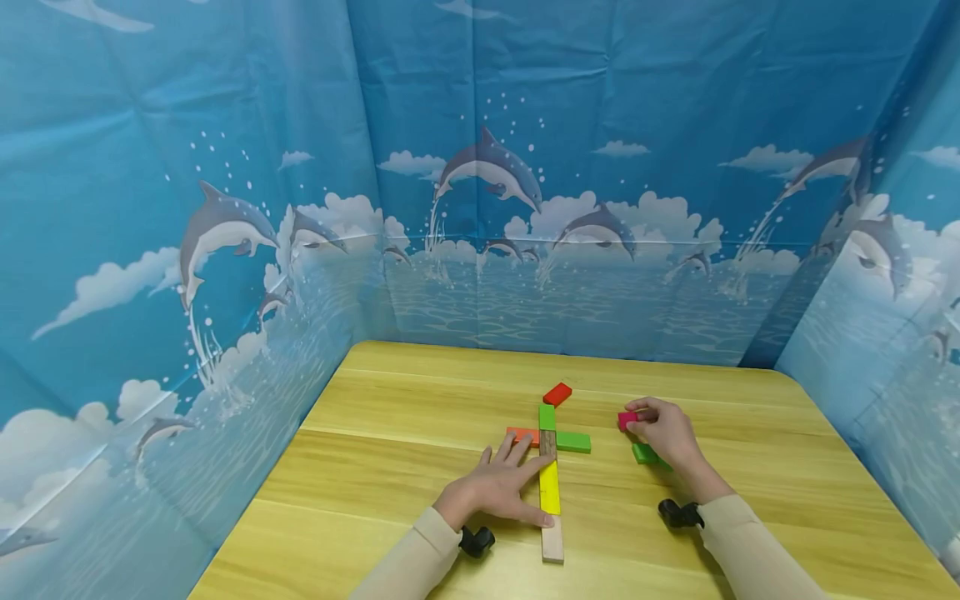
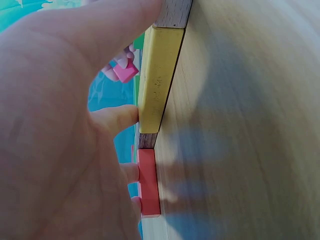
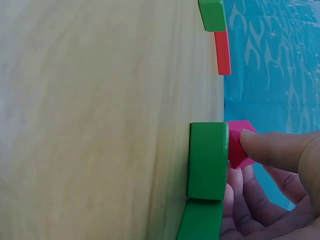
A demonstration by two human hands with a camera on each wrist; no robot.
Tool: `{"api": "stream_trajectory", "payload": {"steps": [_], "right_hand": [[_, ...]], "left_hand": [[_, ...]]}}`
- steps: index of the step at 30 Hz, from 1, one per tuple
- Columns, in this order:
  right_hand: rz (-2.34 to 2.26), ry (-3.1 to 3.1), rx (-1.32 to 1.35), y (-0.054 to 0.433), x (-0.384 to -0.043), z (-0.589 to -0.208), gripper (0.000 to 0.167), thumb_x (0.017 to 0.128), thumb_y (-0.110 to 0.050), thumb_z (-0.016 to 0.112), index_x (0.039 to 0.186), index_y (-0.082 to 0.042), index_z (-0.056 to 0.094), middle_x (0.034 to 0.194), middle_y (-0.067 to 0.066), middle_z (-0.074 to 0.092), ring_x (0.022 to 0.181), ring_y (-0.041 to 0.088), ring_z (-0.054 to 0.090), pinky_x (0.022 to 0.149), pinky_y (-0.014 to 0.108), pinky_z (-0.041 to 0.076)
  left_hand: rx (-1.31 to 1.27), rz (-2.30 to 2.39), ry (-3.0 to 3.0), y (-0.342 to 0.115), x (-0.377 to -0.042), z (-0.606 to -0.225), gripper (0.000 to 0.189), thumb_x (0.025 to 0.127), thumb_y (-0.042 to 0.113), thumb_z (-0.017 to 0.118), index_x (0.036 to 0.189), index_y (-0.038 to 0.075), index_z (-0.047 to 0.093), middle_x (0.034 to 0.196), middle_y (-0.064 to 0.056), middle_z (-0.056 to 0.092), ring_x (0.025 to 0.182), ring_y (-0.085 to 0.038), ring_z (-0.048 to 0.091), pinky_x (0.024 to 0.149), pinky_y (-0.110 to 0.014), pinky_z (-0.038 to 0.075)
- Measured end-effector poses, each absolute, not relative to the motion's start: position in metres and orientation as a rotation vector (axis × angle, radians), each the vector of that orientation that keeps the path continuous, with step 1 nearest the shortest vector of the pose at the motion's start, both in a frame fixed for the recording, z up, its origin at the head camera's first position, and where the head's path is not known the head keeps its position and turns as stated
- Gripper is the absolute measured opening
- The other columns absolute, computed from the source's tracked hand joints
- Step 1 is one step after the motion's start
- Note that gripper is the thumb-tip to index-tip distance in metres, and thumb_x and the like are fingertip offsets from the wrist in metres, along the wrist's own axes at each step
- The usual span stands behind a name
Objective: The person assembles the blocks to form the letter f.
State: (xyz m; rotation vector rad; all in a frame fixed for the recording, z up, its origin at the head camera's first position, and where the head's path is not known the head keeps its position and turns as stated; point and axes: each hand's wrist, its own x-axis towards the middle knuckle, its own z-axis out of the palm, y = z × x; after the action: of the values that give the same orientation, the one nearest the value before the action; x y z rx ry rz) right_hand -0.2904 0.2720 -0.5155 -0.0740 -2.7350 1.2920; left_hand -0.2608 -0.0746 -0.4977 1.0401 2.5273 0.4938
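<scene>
Flat blocks form a cross on the table: a pale wooden block (image 1: 552,546), a yellow block (image 1: 551,492) and a dark brown block (image 1: 547,440) in line, a green block (image 1: 547,416) at the top, and an orange-red block (image 1: 517,433) and another green block (image 1: 574,442) as side arms. Spread across its left side, my left hand (image 1: 491,490) rests its thumb on the pale block and its fingertips on the brown and orange-red ones. My right hand (image 1: 669,432) pinches a pink block (image 1: 626,422) between thumb and fingers, beside loose green blocks (image 3: 207,160).
A red block (image 1: 557,394) lies at an angle just beyond the cross. The wooden table (image 1: 360,467) has rounded far corners, and a blue dolphin-print curtain (image 1: 480,300) surrounds its back and sides. Each wrist carries a small black camera (image 1: 477,542).
</scene>
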Motion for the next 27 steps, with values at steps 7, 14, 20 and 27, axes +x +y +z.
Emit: {"api": "stream_trajectory", "payload": {"steps": [7, 14, 20, 27], "right_hand": [[1.290, -2.723, -0.108, 0.266, -0.291, -0.510, 0.027, 0.095, -0.007, 0.069, 0.122, -0.006, 0.069, 0.113, 0.019, 0.068, 0.102, 0.036, 0.064, 0.072, 0.040, 0.056], [1.387, -2.702, -0.117, 0.258, -0.295, -0.505, 0.030, 0.096, -0.008, 0.068, 0.126, -0.004, 0.067, 0.117, 0.021, 0.064, 0.101, 0.036, 0.064, 0.069, 0.038, 0.058], [1.393, -2.696, -0.127, 0.251, -0.302, -0.502, 0.033, 0.097, -0.011, 0.069, 0.129, -0.004, 0.066, 0.117, 0.020, 0.064, 0.097, 0.032, 0.066, 0.070, 0.038, 0.058], [1.404, -2.675, -0.170, 0.243, -0.309, -0.503, 0.034, 0.095, -0.014, 0.072, 0.127, -0.004, 0.067, 0.117, 0.020, 0.066, 0.100, 0.034, 0.066, 0.074, 0.037, 0.058]], "left_hand": [[1.033, 0.492, 2.516, -0.075, -0.260, -0.497, 0.096, 0.084, 0.075, 0.061, 0.162, 0.040, 0.017, 0.169, -0.006, -0.001, 0.153, -0.034, -0.010, 0.116, -0.067, 0.007], [1.030, 0.497, 2.509, -0.075, -0.261, -0.495, 0.096, 0.084, 0.075, 0.061, 0.162, 0.040, 0.018, 0.169, -0.007, 0.000, 0.153, -0.033, -0.010, 0.116, -0.066, 0.007], [1.033, 0.500, 2.508, -0.075, -0.261, -0.493, 0.096, 0.084, 0.075, 0.061, 0.162, 0.040, 0.017, 0.169, -0.007, 0.000, 0.153, -0.033, -0.010, 0.116, -0.066, 0.006], [1.033, 0.493, 2.510, -0.074, -0.261, -0.492, 0.095, 0.084, 0.075, 0.061, 0.162, 0.040, 0.018, 0.169, -0.007, -0.001, 0.153, -0.034, -0.010, 0.116, -0.067, 0.007]]}}
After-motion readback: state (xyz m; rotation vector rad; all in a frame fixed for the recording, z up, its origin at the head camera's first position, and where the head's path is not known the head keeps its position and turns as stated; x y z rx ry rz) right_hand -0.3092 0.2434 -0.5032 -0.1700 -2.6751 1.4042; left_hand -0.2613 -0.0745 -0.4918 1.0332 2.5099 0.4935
